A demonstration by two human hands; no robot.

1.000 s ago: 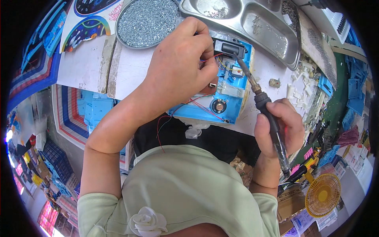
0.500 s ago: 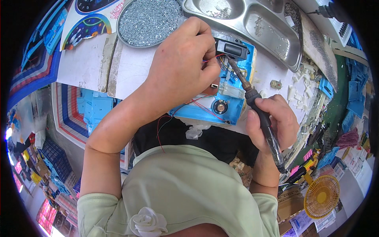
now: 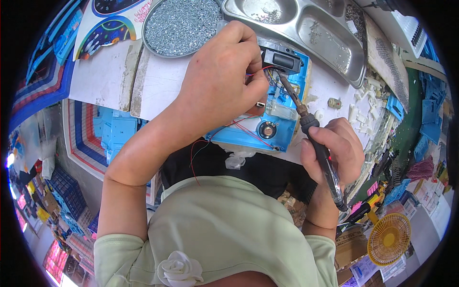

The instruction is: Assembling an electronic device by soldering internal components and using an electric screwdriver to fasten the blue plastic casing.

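Note:
My left hand (image 3: pixel 222 71) is closed in a pinch on a thin red wire (image 3: pixel 265 68) above a blue plastic housing (image 3: pixel 289 122). In my right hand (image 3: pixel 342 148) is a soldering iron (image 3: pixel 307 120) with a dark handle, gripped like a pen. Its tip points up and left, near the wires beside a black part with a rounded window (image 3: pixel 284 60) at the housing's far end; whether it touches them I cannot tell. Near the front of the housing sits a small round speaker (image 3: pixel 267 129). My left hand covers much of the housing's left side.
A round tray of small metal pieces (image 3: pixel 181 28) stands at the far left, beside a steel compartment tray (image 3: pixel 356 71). White plastic parts (image 3: pixel 363 112) and a small motor-like piece (image 3: pixel 334 103) lie to the right. A yellow fan (image 3: pixel 389 239) is at lower right.
My right hand and the soldering iron have shifted slightly right and toward me, the tip drawing back a little from the wires. My left hand stays almost still.

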